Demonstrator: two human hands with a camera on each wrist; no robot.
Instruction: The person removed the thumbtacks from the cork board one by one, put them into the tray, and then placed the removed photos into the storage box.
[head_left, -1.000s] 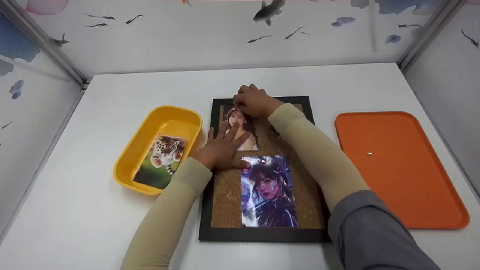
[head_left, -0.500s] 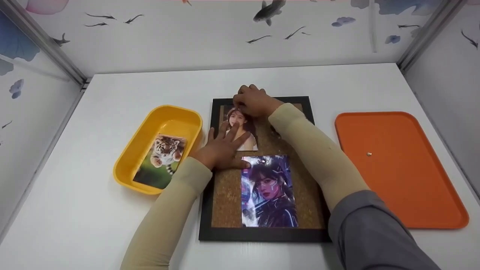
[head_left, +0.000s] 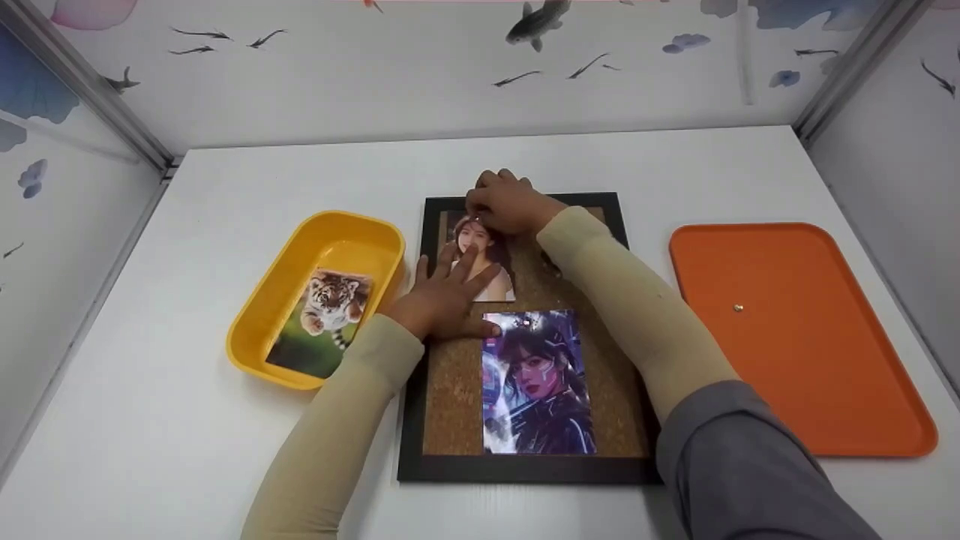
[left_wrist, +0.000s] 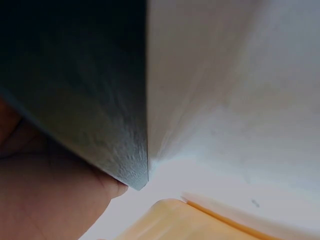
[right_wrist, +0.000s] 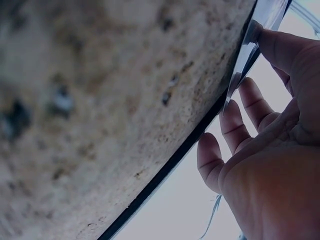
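Observation:
My left hand (head_left: 448,296) lies spread over the lower part of a portrait photo (head_left: 489,288) at the top left of a black-framed cork board (head_left: 457,405). Its thumb reaches the corner of a purple illustrated picture (head_left: 536,397). At the portrait's top edge, my right hand (head_left: 510,201) has curled fingers, and a small silver pushpin (head_left: 477,218) glints under its fingertips, mostly hidden. In the right wrist view, the thumb (right_wrist: 280,47) presses at the photo's edge. The left wrist view shows the palm (left_wrist: 55,200) beside the board's dark frame (left_wrist: 100,100).
A yellow tub (head_left: 247,330) holding a tiger picture (head_left: 322,322) stands left of the board. To the right lies an orange tray (head_left: 810,375) with one small silver pin (head_left: 738,308) on it. White walls with painted fish (head_left: 538,24) enclose the table.

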